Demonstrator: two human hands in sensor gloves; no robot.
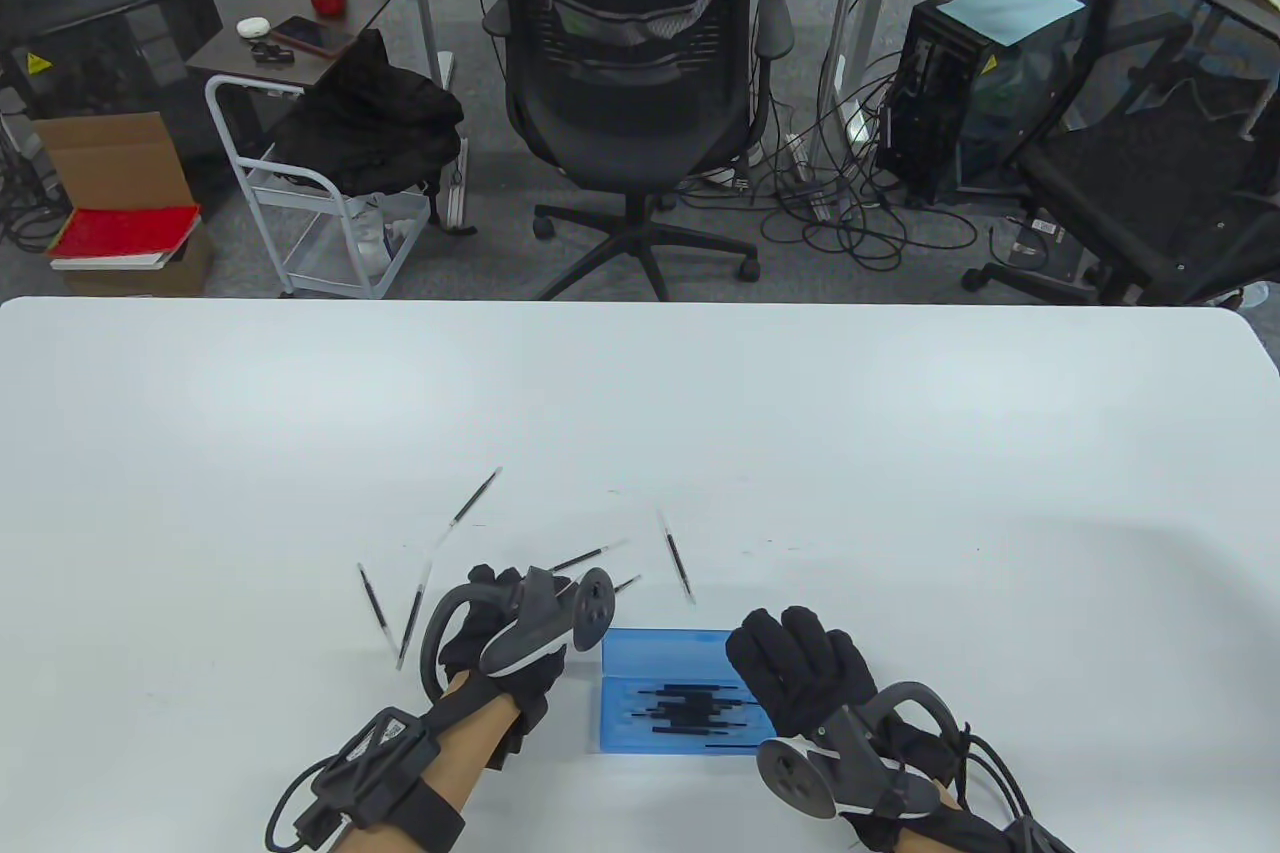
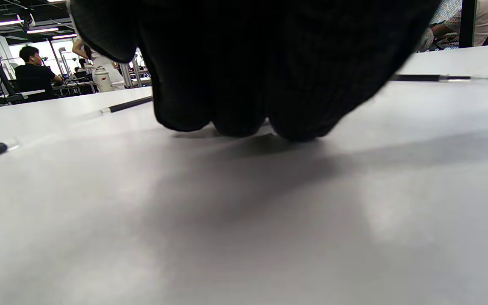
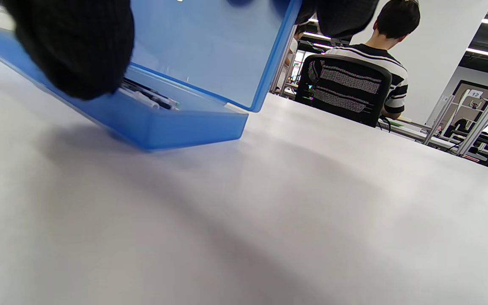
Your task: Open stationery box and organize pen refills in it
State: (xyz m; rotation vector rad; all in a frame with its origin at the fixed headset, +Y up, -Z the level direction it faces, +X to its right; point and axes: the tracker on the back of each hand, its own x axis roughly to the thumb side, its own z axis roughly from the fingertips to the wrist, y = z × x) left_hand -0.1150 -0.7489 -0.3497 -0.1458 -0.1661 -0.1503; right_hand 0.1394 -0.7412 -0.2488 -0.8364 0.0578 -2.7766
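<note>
A translucent blue stationery box (image 1: 640,693) lies near the bench's front edge, its lid (image 3: 210,46) raised partway, black pen refills (image 1: 700,705) inside. Six more refills (image 1: 476,497) lie scattered just beyond and left.

White table (image 1: 640,413), rounded at the far corners. Near its front edge, a translucent blue stationery box (image 1: 680,693), lid raised, dark refills inside. Left of and beyond the box, loose pen refills scattered on the bare top: one (image 1: 475,497) farthest out, one (image 1: 372,599) far left, one (image 1: 677,557) just beyond the box.
</note>
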